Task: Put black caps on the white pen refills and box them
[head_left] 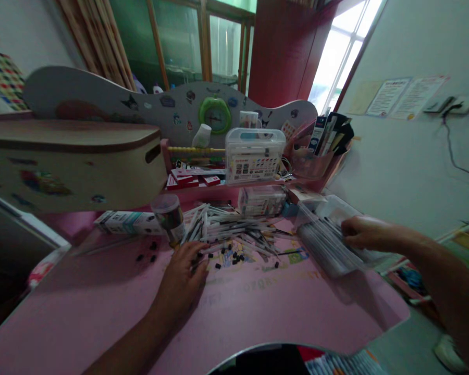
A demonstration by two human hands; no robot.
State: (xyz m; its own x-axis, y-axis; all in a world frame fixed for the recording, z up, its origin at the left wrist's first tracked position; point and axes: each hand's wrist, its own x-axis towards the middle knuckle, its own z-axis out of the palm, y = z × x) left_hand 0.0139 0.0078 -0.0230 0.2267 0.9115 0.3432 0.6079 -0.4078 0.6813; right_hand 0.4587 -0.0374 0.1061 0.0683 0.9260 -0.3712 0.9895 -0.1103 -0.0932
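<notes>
My left hand (185, 271) lies low over the pink desk, beside several small black caps (234, 256). Its fingers are stretched forward and the thumb stands apart from them; no held thing shows. Just beyond it is a loose heap of white and grey pen-like sticks (234, 229). At the right, my right hand (357, 233) is closed over a clear plastic box (336, 271) that holds many slim sticks. Its fingers are curled, and whatever is in them is hidden. A clear round tub (169, 213) stands just past my left hand.
Behind the heap stand a clear pen case (256, 156) with a handle and a lower clear box (261, 200). A white carton (128, 223) lies at the left beneath a wooden box (70, 166). A green clock (214, 115) sits against the backboard. The desk's curved edge is near me.
</notes>
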